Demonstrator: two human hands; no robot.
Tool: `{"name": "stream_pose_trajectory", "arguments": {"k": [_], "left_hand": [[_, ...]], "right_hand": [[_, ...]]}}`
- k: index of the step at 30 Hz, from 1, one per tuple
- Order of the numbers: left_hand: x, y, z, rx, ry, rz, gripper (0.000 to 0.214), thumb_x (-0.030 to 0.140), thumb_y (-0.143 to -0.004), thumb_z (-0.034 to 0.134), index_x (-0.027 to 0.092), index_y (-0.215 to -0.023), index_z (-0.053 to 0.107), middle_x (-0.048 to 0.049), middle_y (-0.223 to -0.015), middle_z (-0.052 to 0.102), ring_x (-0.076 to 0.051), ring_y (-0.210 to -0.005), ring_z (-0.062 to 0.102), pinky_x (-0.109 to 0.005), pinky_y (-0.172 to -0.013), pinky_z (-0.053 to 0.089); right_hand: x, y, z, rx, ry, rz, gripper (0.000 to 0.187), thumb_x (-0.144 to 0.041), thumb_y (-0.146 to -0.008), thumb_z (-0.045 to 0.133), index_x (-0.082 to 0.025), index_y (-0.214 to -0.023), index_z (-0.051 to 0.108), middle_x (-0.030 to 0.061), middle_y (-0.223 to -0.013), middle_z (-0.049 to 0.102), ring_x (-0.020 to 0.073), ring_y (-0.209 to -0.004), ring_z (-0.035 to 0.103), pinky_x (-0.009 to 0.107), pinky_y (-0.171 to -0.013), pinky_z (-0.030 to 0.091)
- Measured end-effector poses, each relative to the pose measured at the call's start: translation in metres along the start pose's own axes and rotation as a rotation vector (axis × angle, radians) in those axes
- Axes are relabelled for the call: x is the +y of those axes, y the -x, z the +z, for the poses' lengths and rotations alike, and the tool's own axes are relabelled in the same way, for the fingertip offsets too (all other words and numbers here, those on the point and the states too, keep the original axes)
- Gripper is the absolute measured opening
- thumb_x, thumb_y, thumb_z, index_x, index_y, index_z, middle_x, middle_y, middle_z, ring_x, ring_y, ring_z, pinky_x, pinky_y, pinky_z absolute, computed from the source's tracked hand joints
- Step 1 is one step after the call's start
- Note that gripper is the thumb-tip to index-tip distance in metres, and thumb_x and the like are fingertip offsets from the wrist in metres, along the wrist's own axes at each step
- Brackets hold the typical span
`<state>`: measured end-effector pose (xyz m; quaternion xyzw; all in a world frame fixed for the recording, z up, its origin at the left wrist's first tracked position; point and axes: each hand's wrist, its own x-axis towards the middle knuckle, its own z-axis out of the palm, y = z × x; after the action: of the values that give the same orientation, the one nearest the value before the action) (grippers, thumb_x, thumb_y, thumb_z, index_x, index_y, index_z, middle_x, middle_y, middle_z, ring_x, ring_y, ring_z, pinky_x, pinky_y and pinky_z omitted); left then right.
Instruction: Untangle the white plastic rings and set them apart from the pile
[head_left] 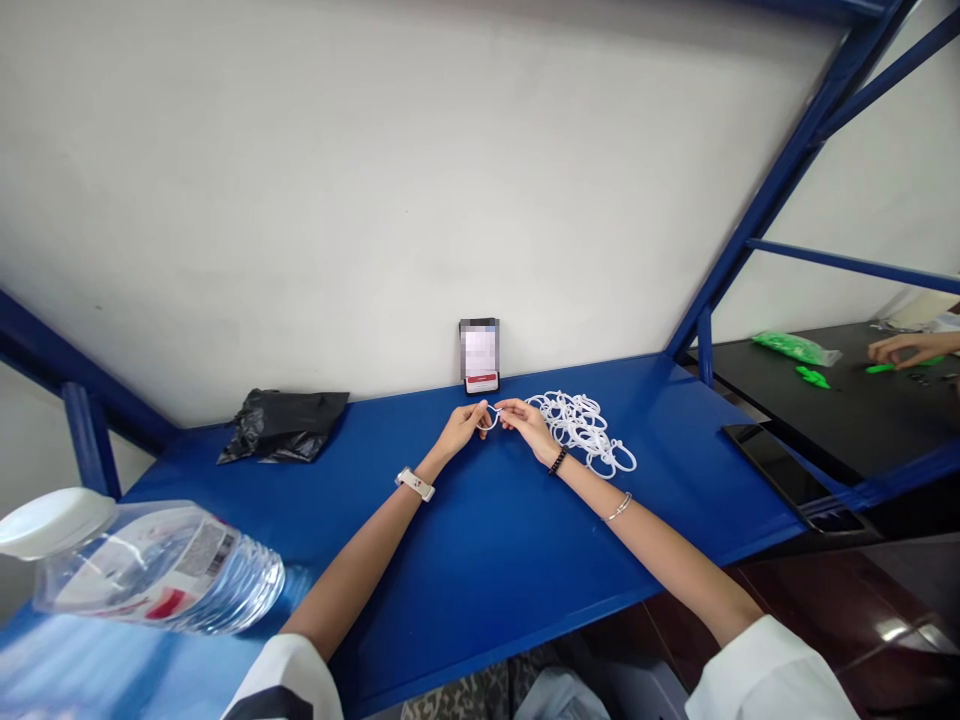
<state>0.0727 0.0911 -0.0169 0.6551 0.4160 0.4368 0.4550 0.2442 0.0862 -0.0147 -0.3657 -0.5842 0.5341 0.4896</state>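
Both my hands meet near the back of the blue table (480, 540). My left hand (463, 428) and my right hand (526, 424) each pinch one side of a small white ring (488, 419) held between them. Just right of my right hand lies a pile of white rings (583, 428) on the table. A watch is on my left wrist, a dark bead bracelet and a thin bangle on my right arm.
A phone (479, 355) leans against the white wall behind my hands. A black plastic bag (283, 425) lies at back left. A large water bottle (142, 565) stands near left. At right, another person's hand (904, 349) works among green parts (796, 347) on a black table; a dark tablet (780, 462) lies there.
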Motion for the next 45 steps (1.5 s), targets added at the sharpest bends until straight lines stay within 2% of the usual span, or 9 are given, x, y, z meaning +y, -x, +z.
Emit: {"name": "stream_pose_trajectory", "arguments": {"k": [10,14,17,20,23,25,38,42,45], "left_hand": [[0.006,0.002,0.002,0.002,-0.001,-0.002,0.057,0.064,-0.087,0.038,0.015,-0.066,0.057,-0.0015,-0.054,0.057,-0.014,-0.053,0.054,-0.027,-0.061,0.045],[0.01,0.006,0.002,-0.032,-0.048,0.041,0.044,0.06,-0.08,0.057,0.016,-0.085,0.06,0.0012,-0.062,0.058,-0.013,-0.057,0.054,-0.025,-0.06,0.044],[0.012,0.007,0.002,-0.069,-0.123,0.049,0.046,0.058,-0.074,0.064,0.016,-0.093,0.061,0.0007,-0.069,0.06,-0.012,-0.06,0.053,-0.024,-0.06,0.042],[0.014,0.007,0.001,-0.077,-0.134,0.04,0.046,0.06,-0.082,0.053,0.015,-0.079,0.062,0.0004,-0.062,0.058,-0.013,-0.06,0.052,-0.025,-0.062,0.042],[0.017,0.006,0.001,-0.098,-0.107,0.008,0.061,0.062,-0.09,0.03,0.017,-0.056,0.053,-0.0014,-0.054,0.052,-0.014,-0.059,0.05,-0.028,-0.067,0.041],[0.019,0.006,0.0,-0.132,-0.1,-0.013,0.066,0.062,-0.091,0.023,0.018,-0.048,0.048,-0.0022,-0.05,0.049,-0.015,-0.057,0.048,-0.029,-0.068,0.041],[0.02,0.007,-0.002,-0.133,-0.061,-0.056,0.069,0.06,-0.093,0.018,0.018,-0.046,0.047,-0.0035,-0.049,0.049,-0.015,-0.055,0.047,-0.03,-0.066,0.041],[0.015,0.006,-0.001,-0.145,-0.039,-0.018,0.07,0.062,-0.092,0.012,0.019,-0.048,0.045,-0.0034,-0.051,0.049,-0.016,-0.056,0.046,-0.03,-0.065,0.04],[0.014,0.006,0.001,-0.137,-0.037,0.009,0.065,0.061,-0.092,0.016,0.019,-0.052,0.046,-0.0022,-0.053,0.048,-0.015,-0.057,0.045,-0.03,-0.065,0.04]], "right_hand": [[0.002,-0.001,0.002,0.018,0.023,-0.024,0.034,-0.051,-0.073,0.07,-0.021,-0.088,0.065,0.0013,-0.073,0.064,0.0149,-0.067,0.059,0.031,-0.07,0.05],[0.003,-0.001,0.001,0.025,0.03,-0.024,0.036,-0.054,-0.072,0.07,-0.022,-0.086,0.064,0.0013,-0.075,0.065,0.0148,-0.066,0.058,0.031,-0.068,0.049],[0.004,-0.001,0.0,0.021,0.055,-0.023,0.035,-0.054,-0.072,0.07,-0.021,-0.083,0.064,0.0011,-0.075,0.065,0.0148,-0.066,0.058,0.031,-0.069,0.049],[0.004,-0.001,0.001,0.004,0.064,-0.022,0.034,-0.054,-0.073,0.069,-0.021,-0.079,0.064,0.0005,-0.073,0.064,0.0152,-0.067,0.058,0.031,-0.069,0.049],[0.004,0.0,0.002,-0.033,0.077,-0.028,0.033,-0.053,-0.076,0.066,-0.021,-0.073,0.061,0.0002,-0.069,0.062,0.015,-0.066,0.057,0.031,-0.069,0.048],[0.004,0.0,0.002,-0.051,0.093,-0.026,0.033,-0.053,-0.077,0.065,-0.021,-0.072,0.061,0.0003,-0.069,0.062,0.015,-0.065,0.057,0.031,-0.069,0.047],[0.006,-0.002,0.001,-0.05,0.096,-0.008,0.032,-0.053,-0.081,0.059,-0.022,-0.087,0.062,0.0004,-0.07,0.063,0.0155,-0.065,0.058,0.03,-0.064,0.043],[0.004,-0.002,0.002,-0.071,0.097,0.007,0.042,-0.061,-0.083,0.052,-0.021,-0.081,0.062,0.0013,-0.07,0.064,0.0154,-0.065,0.058,0.029,-0.063,0.042],[0.001,0.0,0.003,-0.09,0.095,-0.012,0.043,-0.063,-0.082,0.053,-0.021,-0.078,0.061,0.0001,-0.069,0.062,0.0152,-0.065,0.058,0.029,-0.064,0.042]]}}
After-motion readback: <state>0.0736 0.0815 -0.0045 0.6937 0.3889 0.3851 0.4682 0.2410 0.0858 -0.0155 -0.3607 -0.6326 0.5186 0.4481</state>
